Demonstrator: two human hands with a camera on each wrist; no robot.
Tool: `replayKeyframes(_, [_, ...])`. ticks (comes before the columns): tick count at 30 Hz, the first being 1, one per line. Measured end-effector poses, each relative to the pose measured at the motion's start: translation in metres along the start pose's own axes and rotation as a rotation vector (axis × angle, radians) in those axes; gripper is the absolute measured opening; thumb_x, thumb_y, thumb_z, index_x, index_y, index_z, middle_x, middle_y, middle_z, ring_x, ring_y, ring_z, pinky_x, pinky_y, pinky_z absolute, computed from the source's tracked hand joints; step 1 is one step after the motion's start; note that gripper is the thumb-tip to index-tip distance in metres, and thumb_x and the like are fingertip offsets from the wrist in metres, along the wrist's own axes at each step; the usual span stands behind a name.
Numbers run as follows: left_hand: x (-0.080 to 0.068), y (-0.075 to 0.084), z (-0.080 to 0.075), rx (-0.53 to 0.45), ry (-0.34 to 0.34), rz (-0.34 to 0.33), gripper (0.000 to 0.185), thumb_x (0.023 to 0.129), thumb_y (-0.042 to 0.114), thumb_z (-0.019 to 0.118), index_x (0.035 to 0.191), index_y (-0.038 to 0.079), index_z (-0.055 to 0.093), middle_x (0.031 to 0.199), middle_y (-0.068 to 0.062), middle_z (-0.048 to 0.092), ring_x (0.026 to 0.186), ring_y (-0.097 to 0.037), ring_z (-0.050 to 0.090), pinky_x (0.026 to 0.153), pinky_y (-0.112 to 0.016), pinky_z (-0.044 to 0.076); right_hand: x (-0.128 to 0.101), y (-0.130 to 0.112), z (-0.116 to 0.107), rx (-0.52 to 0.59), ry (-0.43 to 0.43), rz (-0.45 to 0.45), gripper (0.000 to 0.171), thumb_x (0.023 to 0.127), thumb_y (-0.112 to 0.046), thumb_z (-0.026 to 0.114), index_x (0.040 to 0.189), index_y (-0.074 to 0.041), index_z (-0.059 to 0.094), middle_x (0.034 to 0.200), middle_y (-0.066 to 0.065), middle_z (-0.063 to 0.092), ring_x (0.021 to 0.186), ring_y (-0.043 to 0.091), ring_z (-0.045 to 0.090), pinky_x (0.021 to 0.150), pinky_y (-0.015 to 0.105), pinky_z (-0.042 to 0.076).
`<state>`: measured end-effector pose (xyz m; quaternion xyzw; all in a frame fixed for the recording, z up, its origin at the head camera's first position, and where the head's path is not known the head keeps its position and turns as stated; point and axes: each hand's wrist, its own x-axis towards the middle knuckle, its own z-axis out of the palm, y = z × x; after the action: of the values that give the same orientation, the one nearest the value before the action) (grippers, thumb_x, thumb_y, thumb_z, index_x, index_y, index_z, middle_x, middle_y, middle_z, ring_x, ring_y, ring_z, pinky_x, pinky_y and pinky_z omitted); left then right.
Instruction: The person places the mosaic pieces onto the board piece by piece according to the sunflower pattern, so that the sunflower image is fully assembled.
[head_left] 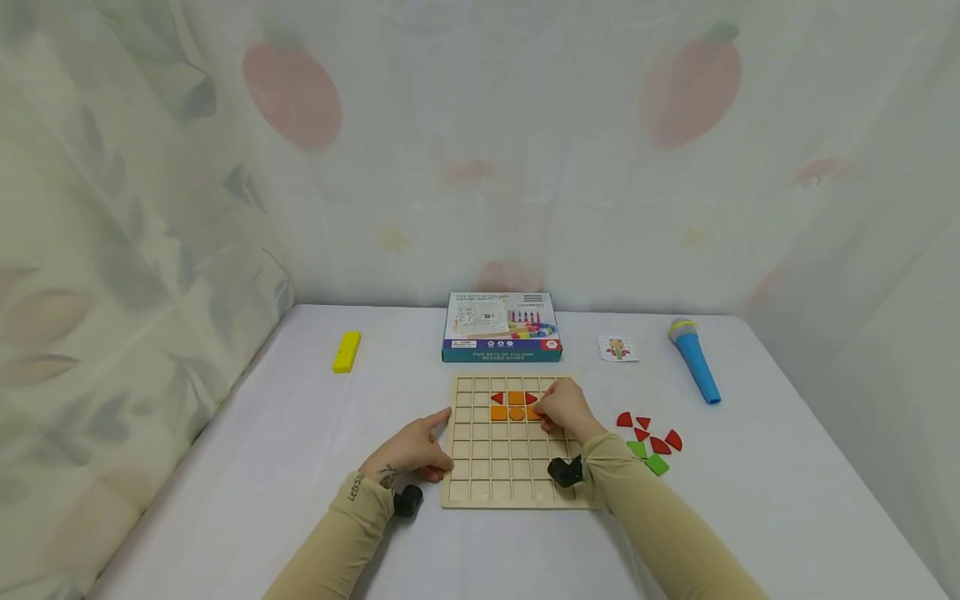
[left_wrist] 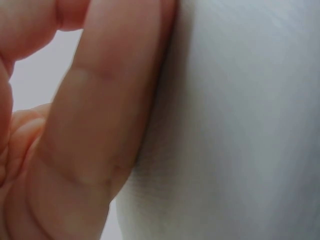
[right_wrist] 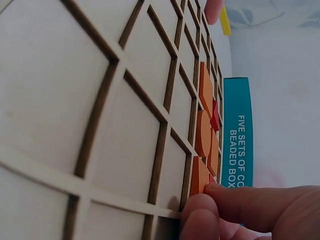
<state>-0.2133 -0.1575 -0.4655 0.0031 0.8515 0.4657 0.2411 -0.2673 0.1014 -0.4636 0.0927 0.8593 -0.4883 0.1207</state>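
Note:
A wooden grid board [head_left: 481,450] lies on the table. Its upper cells hold an orange square [head_left: 516,397] between two red triangles, one being the left triangle [head_left: 498,399]. Below them sit another orange square [head_left: 498,412], an orange disc [head_left: 517,413] and a right-hand orange piece [right_wrist: 198,176]. My right hand [head_left: 567,408] pinches that right-hand piece at its cell, with the fingertips hiding part of it. Against the board's left edge rests my left hand [head_left: 411,447], index finger stretched out. The left wrist view shows only blurred fingers [left_wrist: 95,100] beside a pale surface.
Loose red pieces [head_left: 660,446] and green pieces [head_left: 657,464] lie right of the board. Behind it stand a boxed set [head_left: 501,329] and a small picture card [head_left: 618,347]. A blue toy microphone [head_left: 697,367] lies far right, a yellow block [head_left: 347,352] far left.

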Motion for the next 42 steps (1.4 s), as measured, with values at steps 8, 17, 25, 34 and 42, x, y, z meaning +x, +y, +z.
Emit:
replayKeyframes(8, [0.000, 0.000, 0.001, 0.016, 0.007, 0.002, 0.096, 0.066, -0.001, 0.074, 0.147, 0.014, 0.026, 0.060, -0.006, 0.057, 0.045, -0.011, 0.054, 0.048, -0.023, 0.050, -0.005, -0.002, -0.003, -0.045, 0.019, -0.050, 0.012, 0.076, -0.005, 0.070, 0.075, 0.001, 0.059, 0.058, 0.008, 0.060, 0.043, 0.012, 0.052, 0.042, 0.021, 0.046])
replayKeyframes(17, [0.001, 0.000, 0.000, 0.019, 0.007, 0.005, 0.095, 0.066, 0.000, 0.074, 0.147, 0.014, 0.026, 0.060, -0.006, 0.057, 0.045, -0.011, 0.054, 0.048, -0.023, 0.050, -0.021, -0.005, -0.055, -0.184, 0.013, -0.276, 0.021, 0.083, -0.013, 0.064, 0.098, 0.002, 0.066, 0.082, 0.010, 0.063, 0.061, 0.014, 0.052, 0.053, 0.025, 0.047])
replayKeyframes(25, [0.000, 0.000, 0.000, 0.016, -0.003, 0.001, 0.096, 0.066, 0.000, 0.073, 0.148, 0.014, 0.024, 0.059, -0.006, 0.057, 0.044, -0.012, 0.054, 0.048, -0.024, 0.050, -0.044, 0.025, -0.094, -0.501, -0.146, -0.384, 0.014, 0.082, -0.009, 0.066, 0.095, -0.005, 0.070, 0.078, 0.002, 0.058, 0.072, 0.016, 0.049, 0.061, 0.027, 0.044])
replayKeyframes(34, [-0.002, 0.002, 0.000, -0.008, -0.001, -0.010, 0.096, 0.066, -0.001, 0.073, 0.147, 0.013, 0.025, 0.057, -0.006, 0.058, 0.044, -0.011, 0.053, 0.046, -0.023, 0.049, -0.067, 0.067, -0.108, -0.640, -0.319, -0.405, 0.015, 0.072, -0.006, 0.073, 0.078, -0.018, 0.067, 0.074, -0.008, 0.056, 0.071, 0.012, 0.050, 0.062, 0.026, 0.045])
replayKeyframes(42, [-0.003, 0.003, 0.001, -0.010, -0.006, -0.005, 0.096, 0.066, -0.001, 0.073, 0.148, 0.013, 0.024, 0.056, -0.004, 0.056, 0.043, -0.011, 0.052, 0.045, -0.021, 0.048, -0.073, 0.072, -0.104, -0.654, -0.266, -0.322, 0.021, 0.070, -0.007, 0.076, 0.082, -0.018, 0.065, 0.077, -0.006, 0.055, 0.075, 0.015, 0.050, 0.068, 0.030, 0.047])
